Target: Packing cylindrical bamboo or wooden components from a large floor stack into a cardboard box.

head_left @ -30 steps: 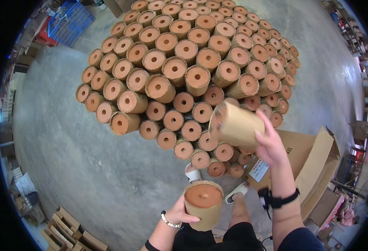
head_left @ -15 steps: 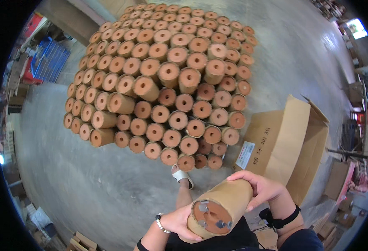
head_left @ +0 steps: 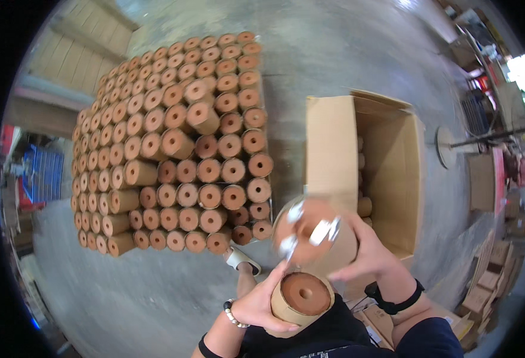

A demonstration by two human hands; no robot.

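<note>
My left hand (head_left: pixel 257 307) is closed around a paper-wrapped cylinder (head_left: pixel 292 296), whose reddish-brown end with a round central hole tilts up. Just above it, my right hand (head_left: pixel 374 255) grips a second paper-wrapped cylinder (head_left: pixel 301 238) with shiny silvery patches on its end; motion blurs it. The two lie very close, and whether they touch I cannot tell. To the left, many similar cylinders stand in a large stepped stack (head_left: pixel 210 170), holes facing up. Right of it an open cardboard box (head_left: pixel 332 143) holds several more, partly hidden behind its flap.
A foot in a white slipper (head_left: pixel 242 261) is beside the stack's near edge. A blue crate (head_left: pixel 43 173) stands far left. On the right are a stand with a round base (head_left: pixel 445 148) and flattened cardboard (head_left: pixel 480 289). Wooden boards (head_left: pixel 74 56) sit at the upper left.
Both hands were on what looked like one patched cylinder; now each holds a separate one. The patched one has moved up with my right hand. The view has swung right, toward the box.
</note>
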